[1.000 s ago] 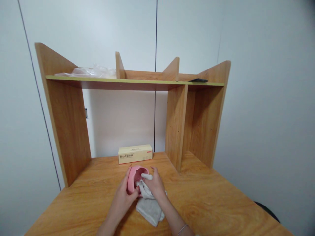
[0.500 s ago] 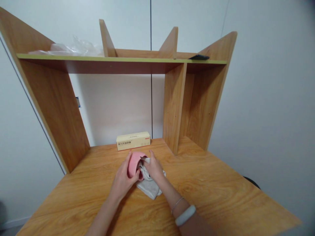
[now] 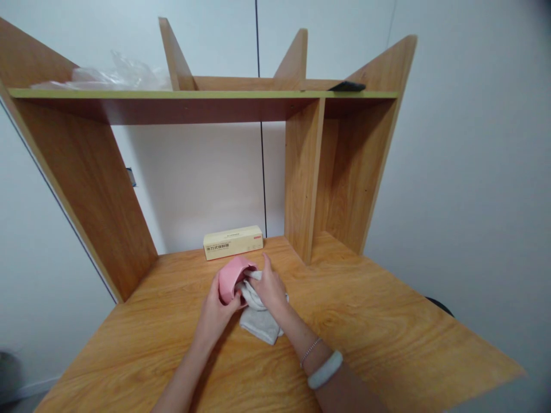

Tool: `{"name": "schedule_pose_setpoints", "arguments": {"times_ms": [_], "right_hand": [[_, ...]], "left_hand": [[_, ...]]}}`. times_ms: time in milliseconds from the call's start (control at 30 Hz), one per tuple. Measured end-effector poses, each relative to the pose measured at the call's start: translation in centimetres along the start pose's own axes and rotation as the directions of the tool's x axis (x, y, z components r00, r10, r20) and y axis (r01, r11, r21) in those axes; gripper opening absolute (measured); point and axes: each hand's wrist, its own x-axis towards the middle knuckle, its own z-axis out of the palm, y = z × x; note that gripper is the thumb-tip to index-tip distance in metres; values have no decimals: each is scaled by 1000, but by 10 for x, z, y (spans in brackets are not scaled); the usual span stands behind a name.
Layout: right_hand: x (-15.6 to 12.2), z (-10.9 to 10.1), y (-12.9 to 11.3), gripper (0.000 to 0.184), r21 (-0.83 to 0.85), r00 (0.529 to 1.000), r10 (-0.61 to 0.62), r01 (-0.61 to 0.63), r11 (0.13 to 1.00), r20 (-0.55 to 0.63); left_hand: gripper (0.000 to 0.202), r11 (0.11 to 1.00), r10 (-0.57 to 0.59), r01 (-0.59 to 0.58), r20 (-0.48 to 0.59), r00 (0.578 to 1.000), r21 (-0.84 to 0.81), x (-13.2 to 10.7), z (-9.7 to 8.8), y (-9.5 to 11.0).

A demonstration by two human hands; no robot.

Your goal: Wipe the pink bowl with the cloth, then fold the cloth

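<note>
Both curled: my left hand (image 3: 216,310) grips pink bowl (image 3: 231,276), right hand (image 3: 270,291) bunches grey cloth (image 3: 260,326) at its 4 o'clock mouth; brace, press evenly.

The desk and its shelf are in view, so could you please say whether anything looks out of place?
No spill shows. The crumpled plastic looks untidy, heaped on the upper shelf at left; the left hand holds the pink container tilted.

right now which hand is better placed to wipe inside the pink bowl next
Probably the right hand: it holds the gray cloth at the mouth of the pink bowl, which the left hand grips.
</note>
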Motion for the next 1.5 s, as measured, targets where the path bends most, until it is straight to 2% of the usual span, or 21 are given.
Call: {"name": "schedule_pose_setpoints", "arguments": {"times_ms": [167,333,833,1000,1500], "right_hand": [[-5,-10,-6,78,-132,998,-25,18,991,-51],[-5,-13,-6,76,-202,995,-78,63,977,-69],[-4,-11,-4,77,-162,997,-38,27,986,-65],[-4,-12,-5,78,-174,998,-19,9,985,-56],[-4,-11,-4,76,-168,997,-39,28,985,-66]], "left_hand": [[62,998,-8,9,-12,1000,60,0,0,-2],[68,991,-5,-3,59,998,137,-2,-1,3],[65,995,27,-30,39,999,99,-2,-1,1],[65,994,-4,-2,49,999,109,-2,-2,0],[63,996,11,-14,42,999,93,-3,-2,3]]}}
